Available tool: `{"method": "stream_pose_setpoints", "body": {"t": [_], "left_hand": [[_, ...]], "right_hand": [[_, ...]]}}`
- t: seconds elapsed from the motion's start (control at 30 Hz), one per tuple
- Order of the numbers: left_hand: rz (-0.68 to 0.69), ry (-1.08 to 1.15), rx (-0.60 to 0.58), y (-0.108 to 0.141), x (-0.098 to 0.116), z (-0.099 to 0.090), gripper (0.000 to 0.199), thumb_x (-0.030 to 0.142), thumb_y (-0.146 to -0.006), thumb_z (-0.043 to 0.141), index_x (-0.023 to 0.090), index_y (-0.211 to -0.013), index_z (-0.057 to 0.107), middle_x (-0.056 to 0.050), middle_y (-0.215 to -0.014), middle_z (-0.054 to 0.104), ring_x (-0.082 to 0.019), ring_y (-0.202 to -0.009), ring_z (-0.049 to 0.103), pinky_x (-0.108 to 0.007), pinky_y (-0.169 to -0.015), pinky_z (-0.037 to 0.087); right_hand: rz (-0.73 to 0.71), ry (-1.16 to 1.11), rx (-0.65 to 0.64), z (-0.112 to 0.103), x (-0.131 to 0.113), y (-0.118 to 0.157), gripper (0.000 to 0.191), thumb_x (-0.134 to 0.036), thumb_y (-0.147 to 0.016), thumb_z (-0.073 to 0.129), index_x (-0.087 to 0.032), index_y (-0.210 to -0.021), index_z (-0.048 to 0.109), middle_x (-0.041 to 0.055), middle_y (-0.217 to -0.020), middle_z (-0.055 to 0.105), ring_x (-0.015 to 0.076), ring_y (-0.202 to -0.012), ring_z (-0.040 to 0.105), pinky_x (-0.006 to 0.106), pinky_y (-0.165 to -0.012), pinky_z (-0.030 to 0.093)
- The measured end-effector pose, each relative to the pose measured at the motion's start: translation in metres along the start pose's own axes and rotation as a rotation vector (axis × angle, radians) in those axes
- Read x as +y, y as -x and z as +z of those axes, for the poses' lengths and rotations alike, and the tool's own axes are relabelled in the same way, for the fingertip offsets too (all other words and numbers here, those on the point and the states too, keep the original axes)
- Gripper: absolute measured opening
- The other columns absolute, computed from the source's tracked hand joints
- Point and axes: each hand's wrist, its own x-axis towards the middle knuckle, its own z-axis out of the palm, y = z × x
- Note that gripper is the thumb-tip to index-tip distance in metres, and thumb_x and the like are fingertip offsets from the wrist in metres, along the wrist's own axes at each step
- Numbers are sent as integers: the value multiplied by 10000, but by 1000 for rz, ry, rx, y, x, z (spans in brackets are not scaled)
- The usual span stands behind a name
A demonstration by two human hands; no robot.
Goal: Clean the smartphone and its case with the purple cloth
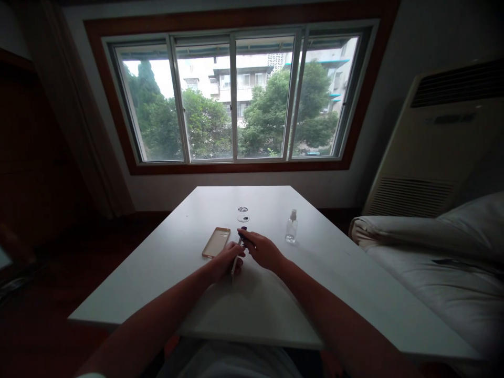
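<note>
Near the middle of the white table [165, 278], my left hand [227, 261] is closed around a thin, pale phone-like object [235, 266], held on edge and tilted. My right hand [260, 249] is closed at the upper end of that object, its fingers on a small dark item [243, 232] too small to name. Left of my hands lies a phone case [216, 242] with a gold-coloured rim. A clear spray bottle [291, 230] with some liquid in it stands upright to the right.
Beyond my hands, two small round items [243, 218] lie on the table. A cushioned seat [425, 247] is at the right, with a tall air conditioner [425, 142] behind it. A wide window [234, 100] fills the far wall.
</note>
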Motion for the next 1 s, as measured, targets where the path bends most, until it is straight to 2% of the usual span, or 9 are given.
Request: {"method": "stream_pose_setpoints", "body": {"t": [0.17, 0.33, 0.6, 0.9, 1.0], "left_hand": [[-13, -8, 4, 0, 0, 0, 412, 483, -835, 679, 188, -1020, 458, -67, -1058, 548, -101, -663, 552, -237, -499, 451], [17, 8, 2, -3, -4, 0, 490, 557, -818, 690, 195, -1057, 463, -46, -1048, 538, -81, -634, 539, -217, -483, 434], [-3, 21, -1, -6, -4, -1, 462, 517, -850, 648, 183, -1118, 474, -57, -1053, 529, -96, -675, 555, -225, -506, 453], [-16, 13, 30, -5, -4, -2, 411, 474, -856, 635, 182, -1098, 476, -77, -1091, 547, -104, -681, 556, -236, -517, 469], [-18, 10, 24, -4, -2, -1, 425, 482, -855, 642, 179, -1099, 471, -78, -1084, 542, -107, -681, 559, -237, -505, 462]], "right_hand": [[-15, -76, 10, 0, -3, 0, 470, -177, -980, 462, -260, -1425, 587, 67, -1028, 687, 165, -838, 632, 302, -804, 510], [-93, -113, -19, -3, -8, -1, 464, -104, -906, 517, -240, -1321, 677, 67, -1040, 707, 167, -876, 649, 287, -817, 506], [-50, -112, -24, 3, -5, 0, 487, -134, -934, 512, -265, -1390, 617, 57, -1176, 714, 183, -952, 676, 303, -863, 522], [-2, -102, -7, 2, -4, 0, 487, -174, -952, 507, -277, -1422, 588, 61, -1242, 699, 184, -957, 677, 312, -853, 533], [11, -91, -1, 1, -4, 0, 491, -175, -953, 508, -278, -1427, 585, 64, -1197, 709, 177, -918, 671, 303, -826, 533]]}}
